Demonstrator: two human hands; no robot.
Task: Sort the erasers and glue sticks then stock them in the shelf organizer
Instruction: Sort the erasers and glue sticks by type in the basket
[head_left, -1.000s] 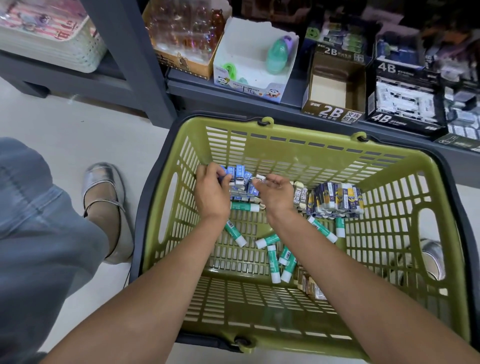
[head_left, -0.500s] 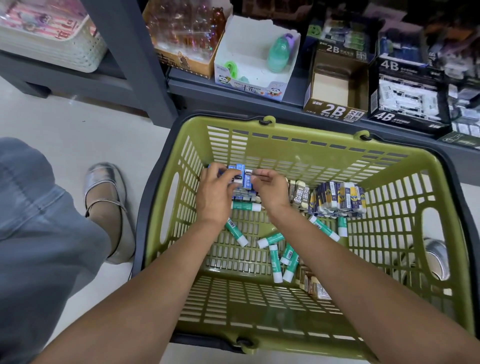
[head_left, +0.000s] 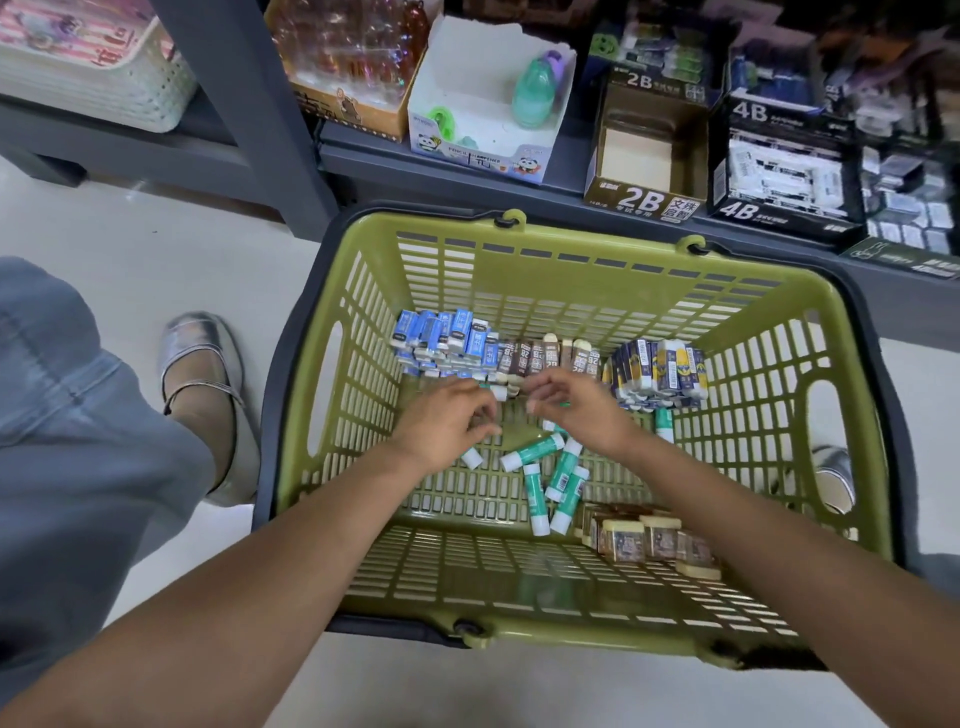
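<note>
A green basket (head_left: 582, 291) sits on the floor with sorted goods inside. Blue erasers (head_left: 441, 338) are stacked at its far left, brown 2B erasers (head_left: 545, 358) beside them, and navy-and-yellow erasers (head_left: 660, 369) at the far right. Several green-and-white glue sticks (head_left: 545, 467) lie loose in the middle. Cream-topped brown erasers (head_left: 649, 540) sit at the near right. My left hand (head_left: 447, 421) and my right hand (head_left: 576, 410) hover low over the glue sticks. Their fingers are loosely curled and blurred, with nothing plainly held. One glue stick lies partly under each hand.
A grey shelf runs behind the basket, holding an open 2B box (head_left: 649, 156), a 4B box (head_left: 779, 161) and a white pencil-sharpener box (head_left: 488, 104). A grey shelf post (head_left: 249, 104) stands at the left. A silver shoe (head_left: 208, 395) rests on the floor beside the basket.
Both hands have let go of the blue erasers and drawn back toward me, now over the glue sticks. The blue erasers sit stacked at the far left.
</note>
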